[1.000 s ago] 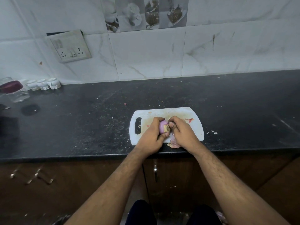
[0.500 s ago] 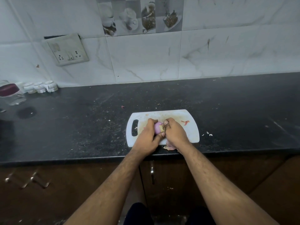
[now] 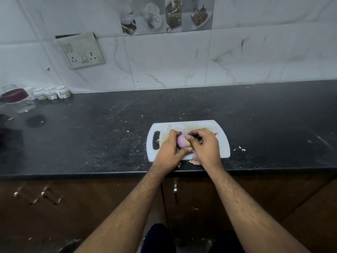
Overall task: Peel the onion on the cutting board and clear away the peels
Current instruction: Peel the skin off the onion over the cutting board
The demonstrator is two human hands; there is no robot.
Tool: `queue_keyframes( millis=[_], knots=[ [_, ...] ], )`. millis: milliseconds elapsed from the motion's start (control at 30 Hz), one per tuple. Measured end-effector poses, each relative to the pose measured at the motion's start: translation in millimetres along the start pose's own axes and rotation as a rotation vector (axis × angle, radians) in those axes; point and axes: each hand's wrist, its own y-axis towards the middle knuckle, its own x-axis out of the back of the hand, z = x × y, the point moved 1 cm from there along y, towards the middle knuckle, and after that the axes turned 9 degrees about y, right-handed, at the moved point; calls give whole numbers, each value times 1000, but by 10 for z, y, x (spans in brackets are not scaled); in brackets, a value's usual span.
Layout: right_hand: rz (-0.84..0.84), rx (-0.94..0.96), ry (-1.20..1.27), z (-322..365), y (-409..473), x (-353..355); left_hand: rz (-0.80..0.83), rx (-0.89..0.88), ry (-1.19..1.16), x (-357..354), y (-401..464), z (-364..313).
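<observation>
1. The fingers of the right hand are curled and pinch a tan flap of skin at the right end of the onion; the thumb tip lies against that flap.
2. The fingers of the left hand are wrapped round the onion from the left and below, gripping it; its thumb runs beneath the bulb.
3. The onion shows a smooth pale purple surface between the two hands, with the tan skin only at its right end. It is held over the middle of the cutting board; whether it touches the board cannot be told.
4. The cutting board is white, with a slot handle at its left end, a brownish stain across its centre and a small red scrap near its far right edge.
5. Loose peels lie at the near edge of the board, partly hidden under the right wrist.
6. The board rests on the dark speckled table, close to its front edge. A few pale crumbs lie on the table just right of the board.
7. At the far left of the table stand a clear jar with a dark red lid and three small white containers against the tiled wall.
8. A switch and socket plate is mounted on the wall, tilted.
</observation>
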Motion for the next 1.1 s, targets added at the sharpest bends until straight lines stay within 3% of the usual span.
queue_keyframes(
  millis=[200,400,567,733,1100],
  knots=[
    [-18,88,-130,53,-77,-31,-50,21,-6,-44,-24,-9],
    [45,63,-93,48,-70,-25,-126,58,1,-68,-30,45],
    [117,-11,-47,60,-35,-37,-113,32,183,-47,11,54],
    [133,67,-140,89,-50,-55,-97,-24,330,-65,3,18],
    [217,173,-331,92,-53,-112,-121,-77,392,-71,-30,-41]
  ],
)
